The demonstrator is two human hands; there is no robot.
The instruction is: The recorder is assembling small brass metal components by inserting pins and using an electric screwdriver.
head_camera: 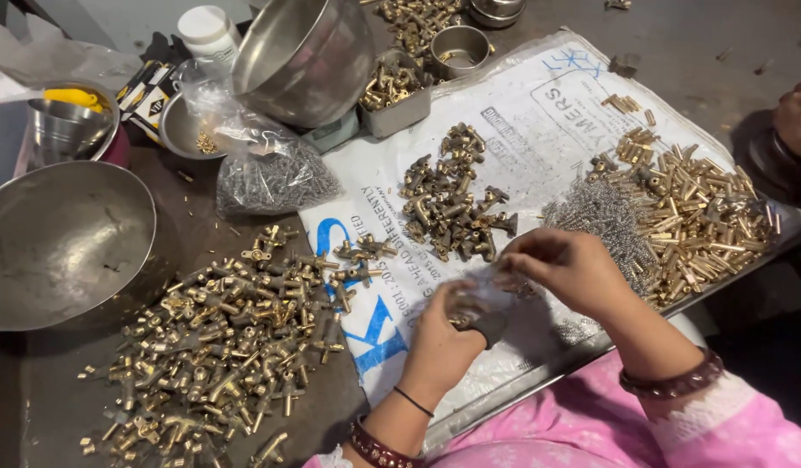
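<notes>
Over the dark worktop (54, 399) and its white printed sheet (539, 113), beside the big heap of brass fittings (218, 338), her left hand (448, 334) grips a brass fitting (470, 314) while the right hand (567, 264) pinches closed on something too blurred to tell.

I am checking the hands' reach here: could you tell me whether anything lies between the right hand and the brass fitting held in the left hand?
Nothing visible does. The left hand holds a brass fitting with a dark end, and the right hand is right beside it, fingertips close to the fitting over the white printed sheet. The exact contact is blurred.
</notes>
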